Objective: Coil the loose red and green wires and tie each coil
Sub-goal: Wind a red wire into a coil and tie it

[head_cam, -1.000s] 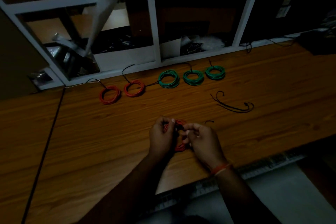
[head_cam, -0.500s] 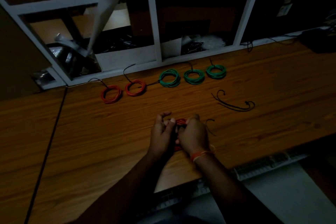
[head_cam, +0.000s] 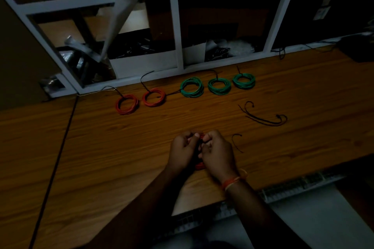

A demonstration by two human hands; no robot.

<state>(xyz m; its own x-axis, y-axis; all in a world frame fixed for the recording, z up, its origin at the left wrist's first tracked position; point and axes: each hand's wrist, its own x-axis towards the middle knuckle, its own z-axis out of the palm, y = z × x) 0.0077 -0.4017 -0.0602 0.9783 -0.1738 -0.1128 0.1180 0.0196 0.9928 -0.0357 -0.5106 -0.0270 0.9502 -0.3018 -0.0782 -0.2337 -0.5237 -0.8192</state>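
Dim wooden counter point(head_cam: 101, 147) under you, and both your hands meet at its near edge: left hand point(head_cam: 182, 151) and right hand point(head_cam: 217, 154) have fingers curled tight around the red coil point(head_cam: 200, 166) between them. Beyond your fingers lie two tied red coils point(head_cam: 127, 104) and three green coils point(head_cam: 191, 87), with a loose black tie string point(head_cam: 263, 119) off to their right.
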